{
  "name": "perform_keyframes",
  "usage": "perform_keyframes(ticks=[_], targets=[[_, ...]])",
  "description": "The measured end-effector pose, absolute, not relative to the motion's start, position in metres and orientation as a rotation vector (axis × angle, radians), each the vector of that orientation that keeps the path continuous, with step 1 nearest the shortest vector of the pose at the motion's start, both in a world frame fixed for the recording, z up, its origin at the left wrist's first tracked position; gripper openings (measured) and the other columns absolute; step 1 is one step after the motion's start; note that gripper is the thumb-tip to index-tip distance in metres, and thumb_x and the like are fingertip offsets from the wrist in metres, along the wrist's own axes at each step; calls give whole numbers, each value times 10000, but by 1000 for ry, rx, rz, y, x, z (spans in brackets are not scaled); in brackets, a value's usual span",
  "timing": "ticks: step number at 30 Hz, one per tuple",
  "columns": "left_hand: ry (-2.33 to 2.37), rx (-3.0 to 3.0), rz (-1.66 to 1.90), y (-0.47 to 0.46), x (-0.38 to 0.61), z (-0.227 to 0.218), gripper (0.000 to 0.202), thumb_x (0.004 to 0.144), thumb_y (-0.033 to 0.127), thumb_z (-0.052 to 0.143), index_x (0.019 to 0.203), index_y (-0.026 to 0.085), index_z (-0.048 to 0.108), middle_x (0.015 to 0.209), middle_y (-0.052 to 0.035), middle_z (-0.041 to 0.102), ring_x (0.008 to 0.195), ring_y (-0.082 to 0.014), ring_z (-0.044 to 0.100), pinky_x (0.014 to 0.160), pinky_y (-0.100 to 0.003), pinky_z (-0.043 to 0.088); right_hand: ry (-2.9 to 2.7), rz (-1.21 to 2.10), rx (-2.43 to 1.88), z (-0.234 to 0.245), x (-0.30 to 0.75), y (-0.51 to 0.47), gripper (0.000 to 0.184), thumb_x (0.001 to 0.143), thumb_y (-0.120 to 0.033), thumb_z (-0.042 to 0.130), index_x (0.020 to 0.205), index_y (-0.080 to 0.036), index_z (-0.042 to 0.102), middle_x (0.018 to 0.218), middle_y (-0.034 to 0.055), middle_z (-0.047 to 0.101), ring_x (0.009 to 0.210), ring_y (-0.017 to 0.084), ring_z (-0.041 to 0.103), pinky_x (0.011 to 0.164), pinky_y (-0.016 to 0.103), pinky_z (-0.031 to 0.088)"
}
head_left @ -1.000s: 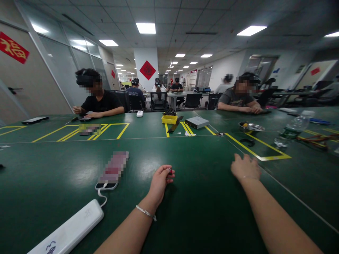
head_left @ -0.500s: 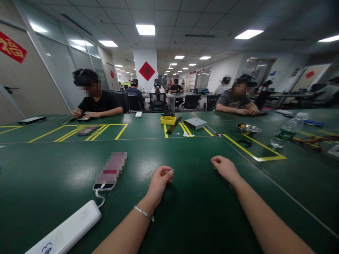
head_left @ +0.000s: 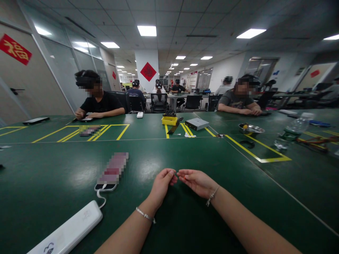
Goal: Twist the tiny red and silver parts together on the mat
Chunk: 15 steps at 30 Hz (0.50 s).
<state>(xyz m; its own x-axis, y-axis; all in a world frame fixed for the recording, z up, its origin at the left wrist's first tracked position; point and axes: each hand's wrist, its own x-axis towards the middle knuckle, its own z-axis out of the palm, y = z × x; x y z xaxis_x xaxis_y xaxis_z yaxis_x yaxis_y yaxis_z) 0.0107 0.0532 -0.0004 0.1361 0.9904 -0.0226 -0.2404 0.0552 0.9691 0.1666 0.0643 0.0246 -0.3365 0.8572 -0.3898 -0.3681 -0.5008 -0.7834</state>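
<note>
Over the green table, my left hand is closed in a pinch, thumb against forefinger; whatever is between the fingertips is too small to name. My right hand faces it from the right, palm partly turned up, its fingertips almost meeting those of the left. A tiny orange thing shows at the right hand's curled fingers, and its kind cannot be made out. Left of my hands lies a phone, joined by a short white cable to a white power bank.
Farther back are a yellow tray of dark items, a grey box, a metal bowl and a black curved piece. A plastic bottle stands at the right. Two people sit across the table.
My right hand has come left and slightly down, from well apart to right beside my left hand, and its palm has turned upward. The left hand has barely moved.
</note>
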Motion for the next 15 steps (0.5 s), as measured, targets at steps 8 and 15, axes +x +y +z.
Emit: perform_keyframes(ticks=[8, 15], targets=[[1013, 1116, 1197, 50, 9, 5, 230, 655, 287, 636, 834, 149, 594, 708, -3, 597, 622, -101, 513, 580, -205, 374, -863, 1886, -1027, 24, 164, 62, 82, 653, -66, 618, 726, -94, 593, 701, 28, 621, 584, 43, 578, 588, 118, 469], [965, 1103, 1236, 52, 9, 1, 247, 720, 372, 563, 815, 147, 600, 632, 4, 566, 596, -104, 499, 568, -210, 365, -1004, 1891, -1014, 26, 169, 63, 192, 648, -150, 656, 823, -105, 590, 789, 51, 635, 559, 44, 561, 538, 148, 453]])
